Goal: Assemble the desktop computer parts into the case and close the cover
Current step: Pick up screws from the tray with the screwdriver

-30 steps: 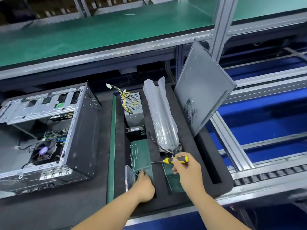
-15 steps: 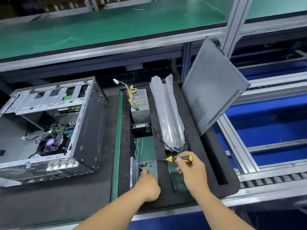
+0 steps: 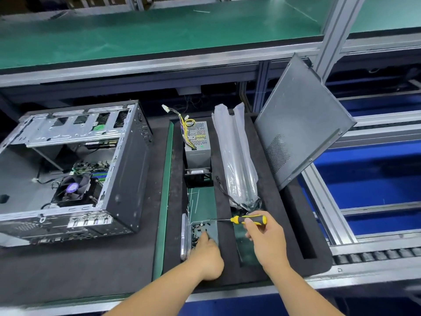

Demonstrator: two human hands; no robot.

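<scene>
Head | right hand (image 3: pixel 266 238) grips screwdriver (image 3: pixel 248 219) | left hand (image 3: pixel 206 254) in screw box (image 3: pixel 200 226), grasp unclear

free: foam tray (image 3: pixel 227 226) centre | blocked R: leaning cover (image 3: pixel 303 124)

A long green mat-topped workbench with an aluminium front rail (image 3: pixel 159 37) runs across the top of the frame. At upper right a grey aluminium upright post (image 3: pixel 337 30) rises from it. Down the right side lie deep blue conveyor panels (image 3: pixel 373 179) between silver rails, with a row of dark rollers (image 3: pixel 376 256) at lower right.
</scene>
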